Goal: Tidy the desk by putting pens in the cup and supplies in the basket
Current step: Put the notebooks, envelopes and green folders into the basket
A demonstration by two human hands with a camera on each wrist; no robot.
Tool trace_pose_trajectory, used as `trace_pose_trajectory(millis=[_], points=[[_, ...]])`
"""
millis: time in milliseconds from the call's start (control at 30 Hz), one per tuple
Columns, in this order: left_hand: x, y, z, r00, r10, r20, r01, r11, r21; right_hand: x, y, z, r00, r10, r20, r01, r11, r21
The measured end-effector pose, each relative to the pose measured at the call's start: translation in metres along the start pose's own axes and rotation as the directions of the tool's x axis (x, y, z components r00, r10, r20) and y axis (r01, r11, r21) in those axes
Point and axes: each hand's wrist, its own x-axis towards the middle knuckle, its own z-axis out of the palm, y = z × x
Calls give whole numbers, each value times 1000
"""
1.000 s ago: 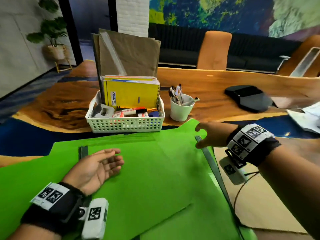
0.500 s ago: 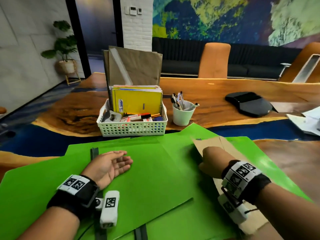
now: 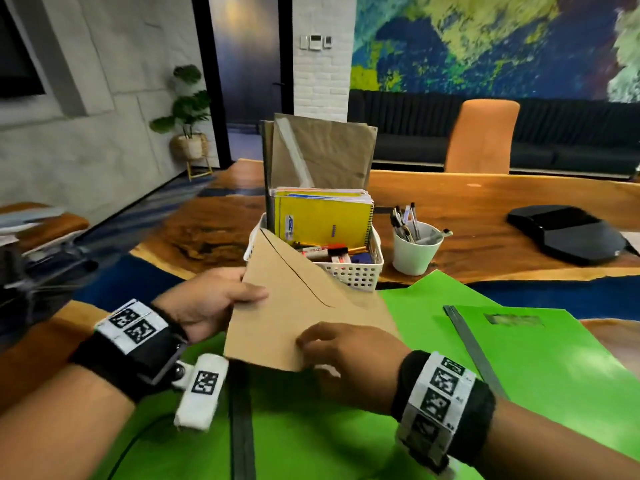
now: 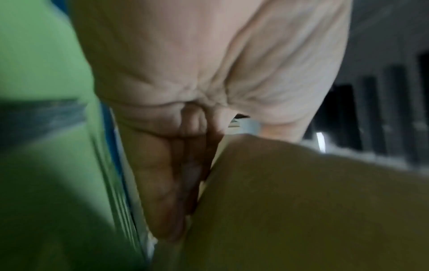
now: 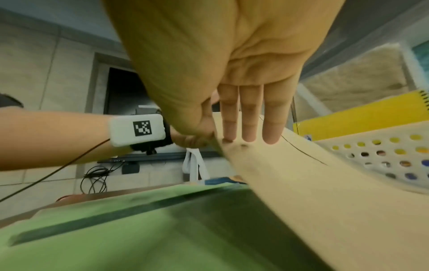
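A brown paper envelope (image 3: 304,306) is held tilted in the air just in front of the white perforated basket (image 3: 349,271). My left hand (image 3: 249,292) pinches its left edge, thumb on top. My right hand (image 3: 311,341) pinches the lower right part; in the right wrist view its straight fingers (image 5: 250,128) lie flat against the envelope (image 5: 313,183). The basket holds a yellow notebook (image 3: 325,220), brown folders and small supplies. To the right of the basket, a white cup (image 3: 414,252) holds several pens (image 3: 403,220).
Green folders (image 3: 433,306) cover the near part of the wooden desk under my hands, with dark spine strips. A black device (image 3: 571,233) lies at the far right. An orange chair (image 3: 481,136) stands behind the desk.
Both hands have left the green folders. The right hand took the brown envelope from the folder, the left hand joined it, and the envelope now hangs lifted in front of the basket.
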Motion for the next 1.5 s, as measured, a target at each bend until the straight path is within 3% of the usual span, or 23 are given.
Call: trace_pose_trajectory(millis=[100, 200, 300, 400, 467, 700, 867, 933, 1067, 1167, 1333, 1500], points=[[2, 14, -21, 990, 93, -109, -31, 881, 472, 11, 21, -12, 996, 29, 80, -30, 999, 17], [-3, 59, -41, 942, 282, -181, -120, 789, 602, 37, 63, -39, 978, 191, -83, -190, 982, 17], [0, 125, -59, 820, 497, -284, -162, 676, 719, 76, 118, -72, 897, 372, -239, -372, 927, 46], [14, 192, -70, 639, 717, -277, -120, 449, 886, 123, 158, -99, 833, 509, -216, -520, 854, 4], [30, 224, -71, 547, 803, -235, -98, 340, 935, 154, 175, -108, 809, 548, -214, -558, 830, 12], [102, 273, -43, 420, 900, -117, -127, 186, 974, 234, 192, -96, 818, 569, -85, -571, 786, -236], [131, 280, -37, 416, 908, -58, -111, 113, 987, 246, 213, -86, 783, 597, -176, -618, 716, -324], [139, 279, -38, 460, 887, -29, -107, 88, 990, 247, 215, -78, 785, 598, -163, -612, 705, -360], [159, 274, -38, 596, 803, -2, -105, 80, 991, 247, 217, -72, 796, 592, -129, -595, 724, -347], [169, 271, -31, 642, 766, 34, -108, 46, 993, 246, 215, -75, 807, 583, -94, -575, 739, -352], [190, 264, -5, 746, 651, 141, -105, -94, 990, 247, 208, -79, 800, 597, -67, -584, 747, -317], [220, 244, 18, 821, 552, 145, -63, -165, 984, 258, 222, -71, 813, 581, -27, -566, 779, -272]])
